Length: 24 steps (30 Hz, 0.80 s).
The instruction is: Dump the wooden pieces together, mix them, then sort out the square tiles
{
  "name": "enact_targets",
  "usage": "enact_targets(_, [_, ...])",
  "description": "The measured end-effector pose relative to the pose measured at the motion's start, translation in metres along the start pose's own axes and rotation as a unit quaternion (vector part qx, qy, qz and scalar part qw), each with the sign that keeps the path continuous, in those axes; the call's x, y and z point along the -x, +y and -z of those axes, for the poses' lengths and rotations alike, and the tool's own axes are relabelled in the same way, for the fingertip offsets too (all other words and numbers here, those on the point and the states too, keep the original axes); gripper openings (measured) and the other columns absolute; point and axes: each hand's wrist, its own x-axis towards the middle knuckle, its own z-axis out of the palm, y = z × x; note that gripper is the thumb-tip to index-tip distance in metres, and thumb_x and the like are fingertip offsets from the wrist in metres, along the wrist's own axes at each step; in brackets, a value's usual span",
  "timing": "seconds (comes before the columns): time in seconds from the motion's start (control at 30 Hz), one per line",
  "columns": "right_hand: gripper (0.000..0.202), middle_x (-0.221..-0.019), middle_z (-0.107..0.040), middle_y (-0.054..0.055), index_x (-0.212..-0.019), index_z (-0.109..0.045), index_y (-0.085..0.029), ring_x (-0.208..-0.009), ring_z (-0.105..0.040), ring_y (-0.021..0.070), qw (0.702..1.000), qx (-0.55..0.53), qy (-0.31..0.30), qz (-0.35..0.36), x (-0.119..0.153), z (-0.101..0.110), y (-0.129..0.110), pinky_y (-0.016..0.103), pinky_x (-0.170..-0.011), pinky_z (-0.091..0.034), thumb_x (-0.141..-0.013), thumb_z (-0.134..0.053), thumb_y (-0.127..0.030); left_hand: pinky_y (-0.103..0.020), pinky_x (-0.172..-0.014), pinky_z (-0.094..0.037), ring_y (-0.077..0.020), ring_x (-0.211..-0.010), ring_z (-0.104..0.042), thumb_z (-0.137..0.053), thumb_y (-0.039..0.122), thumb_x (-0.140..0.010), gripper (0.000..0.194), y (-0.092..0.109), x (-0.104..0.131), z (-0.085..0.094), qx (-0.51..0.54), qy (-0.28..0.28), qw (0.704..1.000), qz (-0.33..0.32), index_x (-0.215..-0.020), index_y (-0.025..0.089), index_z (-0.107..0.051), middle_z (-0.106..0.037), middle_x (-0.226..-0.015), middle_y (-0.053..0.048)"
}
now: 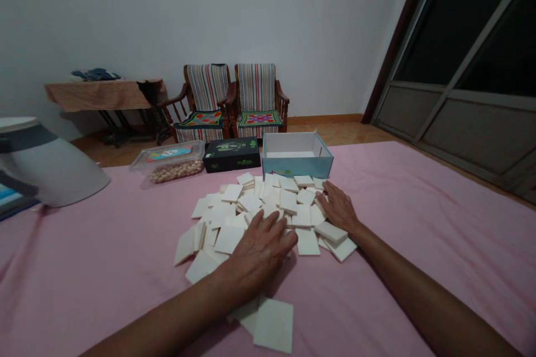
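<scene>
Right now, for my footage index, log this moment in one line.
left hand: on white tiles; right hand: tiles' right side; blue box: behind

creamy white tiles (288, 201), pink cloth (419, 223), light blue box (297, 167), black box (232, 157) with green marks, stripy chair backs (257, 86), gray-and-white jug (69, 164)

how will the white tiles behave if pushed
The tiles look stiff, as their faces are flat and edges straight. Being thin squares, they would likely slide over one another rather than roll. Those leaning at the pile's left may topple.
</scene>
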Motion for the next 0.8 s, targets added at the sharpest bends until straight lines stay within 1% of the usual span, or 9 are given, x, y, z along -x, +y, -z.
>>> enact_targets(0.13, [0.052,-0.134,-0.051,0.017,-0.129,-0.049,-0.012,-0.125,-0.046,0.0269,1.000,-0.008,0.006,0.010,-0.002,-0.001,0.010,0.048,-0.103,-0.036,-0.092,-0.035,-0.045,-0.037,-0.083,-0.045,-0.0214,-0.095,-0.054,-0.044,0.009,-0.085,0.021,-0.022,0.000,0.019,0.004,-0.012,0.998,0.065,-0.101,0.021,-0.050,-0.058,-0.100,-0.007])
enact_targets(0.3, [0.051,-0.133,-0.052,0.017,-0.128,-0.050,-0.011,-0.123,-0.047,0.0277,1.000,-0.012,0.008,0.014,-0.002,0.001,0.008,0.048,-0.101,-0.038,-0.092,-0.034,-0.045,-0.029,-0.067,-0.045,-0.0181,-0.080,-0.055,-0.041,0.001,-0.075,0.028,-0.072,0.016,0.021,0.000,0.026,0.982,0.185,-0.095,0.019,-0.048,-0.057,-0.094,-0.006])
enact_targets(0.4, [0.053,-0.133,-0.051,0.019,-0.127,-0.050,-0.009,-0.122,-0.047,0.0293,1.000,-0.013,0.000,0.007,-0.002,0.002,0.006,0.049,-0.100,-0.038,-0.092,-0.034,-0.045,-0.029,-0.068,-0.046,-0.0189,-0.082,-0.056,-0.040,0.003,-0.076,0.027,-0.103,0.033,0.020,-0.003,0.039,0.973,0.226,-0.097,0.018,-0.048,-0.058,-0.095,-0.006])
enact_targets(0.47, [0.052,-0.133,-0.051,0.019,-0.126,-0.051,-0.010,-0.122,-0.047,0.0294,1.000,-0.020,-0.001,0.001,-0.002,0.002,0.005,0.050,-0.100,-0.038,-0.092,-0.034,-0.045,-0.035,-0.078,-0.046,-0.0225,-0.092,-0.056,-0.042,0.006,-0.078,0.029,-0.115,0.039,0.023,-0.035,0.063,0.969,0.236,-0.105,0.015,-0.050,-0.059,-0.102,-0.009])
enact_targets(0.53, [0.050,-0.133,-0.051,0.018,-0.125,-0.051,-0.011,-0.122,-0.047,0.0292,0.999,-0.038,0.003,-0.002,-0.002,0.003,0.004,0.051,-0.101,-0.037,-0.092,-0.035,-0.045,-0.041,-0.090,-0.043,-0.0259,-0.105,-0.053,-0.045,0.013,-0.083,0.032,-0.116,0.034,0.027,-0.059,0.096,0.969,0.218,-0.115,0.014,-0.049,-0.057,-0.115,-0.012])
enact_targets(0.6, [0.051,-0.130,-0.053,0.020,-0.124,-0.053,-0.010,-0.120,-0.049,0.0288,0.997,-0.076,0.008,0.000,-0.003,0.006,0.002,0.050,-0.101,-0.038,-0.091,-0.037,-0.046,-0.043,-0.098,-0.038,-0.0262,-0.113,-0.049,-0.047,0.022,-0.088,0.034,-0.106,0.018,0.028,-0.043,0.120,0.975,0.180,-0.120,0.014,-0.049,-0.054,-0.123,-0.012])
enact_targets(0.63, [0.052,-0.129,-0.053,0.020,-0.123,-0.053,-0.009,-0.119,-0.050,0.0283,0.995,-0.101,0.009,0.007,-0.002,0.007,0.000,0.049,-0.101,-0.039,-0.090,-0.039,-0.046,-0.042,-0.098,-0.038,-0.0256,-0.112,-0.050,-0.047,0.024,-0.089,0.030,-0.099,0.006,0.027,-0.024,0.128,0.979,0.155,-0.116,0.014,-0.052,-0.056,-0.121,-0.012])
enact_targets(0.7, [0.051,-0.128,-0.054,0.019,-0.124,-0.052,-0.010,-0.118,-0.051,0.0268,0.987,-0.155,0.006,0.037,-0.001,0.012,-0.004,0.046,-0.102,-0.040,-0.089,-0.043,-0.046,-0.042,-0.100,-0.037,-0.0251,-0.114,-0.049,-0.051,0.034,-0.088,0.035,-0.082,-0.022,0.022,0.027,0.089,0.993,0.072,-0.118,0.016,-0.052,-0.057,-0.123,-0.011])
enact_targets(0.8, [0.044,-0.133,-0.051,0.015,-0.126,-0.051,-0.015,-0.124,-0.046,0.0237,0.968,-0.223,-0.019,0.114,0.002,0.018,-0.010,0.045,-0.106,-0.037,-0.090,-0.045,-0.039,-0.046,-0.103,-0.032,-0.0286,-0.122,-0.044,-0.061,0.050,-0.078,0.063,-0.059,-0.066,0.005,0.063,0.027,0.998,-0.014,-0.130,0.017,-0.043,-0.051,-0.132,-0.012])
